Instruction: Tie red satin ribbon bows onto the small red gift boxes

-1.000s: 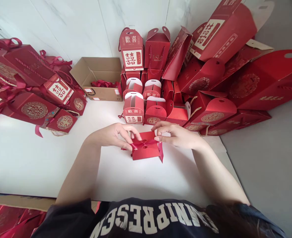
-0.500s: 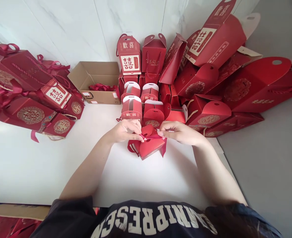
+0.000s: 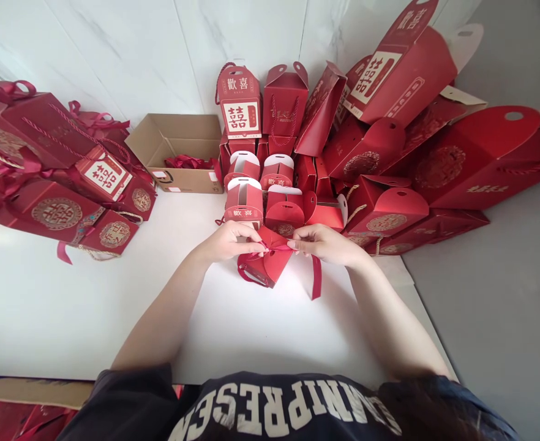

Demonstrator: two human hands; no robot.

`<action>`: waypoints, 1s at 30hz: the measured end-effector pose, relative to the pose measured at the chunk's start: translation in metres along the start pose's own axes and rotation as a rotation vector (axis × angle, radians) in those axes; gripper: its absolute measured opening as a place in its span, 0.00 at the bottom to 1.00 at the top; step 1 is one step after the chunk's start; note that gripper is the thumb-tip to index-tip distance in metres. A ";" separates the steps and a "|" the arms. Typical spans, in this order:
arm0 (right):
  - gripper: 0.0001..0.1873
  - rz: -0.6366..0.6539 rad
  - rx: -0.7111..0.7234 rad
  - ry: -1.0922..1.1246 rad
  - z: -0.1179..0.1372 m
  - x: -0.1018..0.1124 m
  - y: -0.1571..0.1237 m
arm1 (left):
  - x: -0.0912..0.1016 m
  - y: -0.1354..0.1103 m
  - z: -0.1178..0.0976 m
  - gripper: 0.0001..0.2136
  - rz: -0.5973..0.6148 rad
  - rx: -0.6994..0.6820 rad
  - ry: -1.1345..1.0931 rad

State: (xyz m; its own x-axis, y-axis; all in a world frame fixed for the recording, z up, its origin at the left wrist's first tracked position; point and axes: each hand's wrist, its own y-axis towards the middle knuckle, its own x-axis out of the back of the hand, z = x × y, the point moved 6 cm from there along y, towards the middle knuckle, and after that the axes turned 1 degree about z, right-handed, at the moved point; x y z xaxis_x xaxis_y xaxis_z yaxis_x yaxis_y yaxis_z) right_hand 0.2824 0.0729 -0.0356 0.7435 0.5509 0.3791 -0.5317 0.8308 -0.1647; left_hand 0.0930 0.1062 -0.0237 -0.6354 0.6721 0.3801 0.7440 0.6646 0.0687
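While left hand (image 3: 234,240) and right hand (image 3: 320,244) pinch ribbon (image 3: 280,248) across box (image 3: 270,264), between them before small boxes (image 3: 285,206), tying looks part done: no finished bow visible, tail (image 3: 316,278) loose.

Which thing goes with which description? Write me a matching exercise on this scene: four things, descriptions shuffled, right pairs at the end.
Things:
1. Ribbon
2. Carton
3. Tabletop
4. Small box between the hands

Descriptions:
A. white and flat
B. red card, with a strip of fabric across its top
C. pinched in the fingers of the left hand and the right hand
D. brown and open at the top

Right pairs: 1-C, 2-D, 3-A, 4-B
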 end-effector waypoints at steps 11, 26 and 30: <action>0.20 -0.019 -0.034 -0.036 0.000 0.004 -0.002 | -0.006 0.004 0.002 0.12 -0.021 -0.018 -0.114; 0.15 0.275 0.154 0.185 0.021 -0.007 -0.014 | -0.013 0.005 0.009 0.12 -0.004 0.065 0.015; 0.15 0.241 0.181 0.286 0.013 -0.011 -0.005 | -0.012 0.005 0.011 0.14 -0.008 0.068 0.039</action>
State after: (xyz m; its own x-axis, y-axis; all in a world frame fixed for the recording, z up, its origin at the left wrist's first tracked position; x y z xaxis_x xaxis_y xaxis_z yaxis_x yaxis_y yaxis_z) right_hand 0.2713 0.0617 -0.0269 0.6586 0.7486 0.0763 -0.7477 0.6625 -0.0453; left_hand 0.1019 0.1051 -0.0385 -0.6320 0.6543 0.4153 0.7222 0.6916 0.0094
